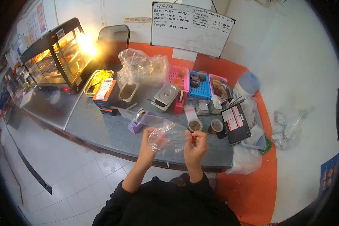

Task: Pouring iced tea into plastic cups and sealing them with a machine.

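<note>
Between my two hands a clear plastic bag [165,128] is stretched out above the near part of the counter. The fingers of my left hand [148,144] are behind or inside its crumpled film; I cannot tell which. My right hand [195,145] pinches the bag's right side between thumb and fingers. Just beyond that hand stand two clear cups of dark brown contents, the left cup [195,125] and the right cup [215,126]. A purple tape dispenser [136,121] sits past my left hand, partly seen through a thin sheet of film.
On the counter [101,124] stand a lidded steel pan [166,94], a red tape dispenser [179,103], an orange-black box [105,94] and a tray of yellow food [99,80]. Colored baskets [199,89] line the back. A tablet [236,124] leans at right; a lit food warmer [59,59] stands left.
</note>
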The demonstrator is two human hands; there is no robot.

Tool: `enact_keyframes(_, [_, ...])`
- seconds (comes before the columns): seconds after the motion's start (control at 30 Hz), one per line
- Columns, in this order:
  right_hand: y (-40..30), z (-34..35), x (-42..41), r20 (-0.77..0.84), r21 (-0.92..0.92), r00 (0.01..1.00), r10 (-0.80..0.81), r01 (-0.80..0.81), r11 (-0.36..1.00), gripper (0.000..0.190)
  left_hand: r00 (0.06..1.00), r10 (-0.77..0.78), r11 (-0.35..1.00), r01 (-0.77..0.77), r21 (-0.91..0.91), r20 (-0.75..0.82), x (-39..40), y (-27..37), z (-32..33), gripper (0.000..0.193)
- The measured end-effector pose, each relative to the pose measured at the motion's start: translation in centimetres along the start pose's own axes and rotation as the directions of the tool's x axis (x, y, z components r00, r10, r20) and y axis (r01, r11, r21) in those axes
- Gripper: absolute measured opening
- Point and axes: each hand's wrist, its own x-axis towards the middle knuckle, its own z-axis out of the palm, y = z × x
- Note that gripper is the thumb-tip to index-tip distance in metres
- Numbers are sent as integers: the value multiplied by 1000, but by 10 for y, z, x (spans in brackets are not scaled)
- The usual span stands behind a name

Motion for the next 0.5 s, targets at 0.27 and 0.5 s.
enact_keyframes(0.27, [-8,10,-26,334,90,925,-179,158,983,20,898,344,595,-435,675,275,-3,-17,-6,25])
enact_keyframes(0.5, [4,6,-20,241,251,956,166,-226,941,26,969,-31,986,-11,169,243,-16,-19,-17,31])
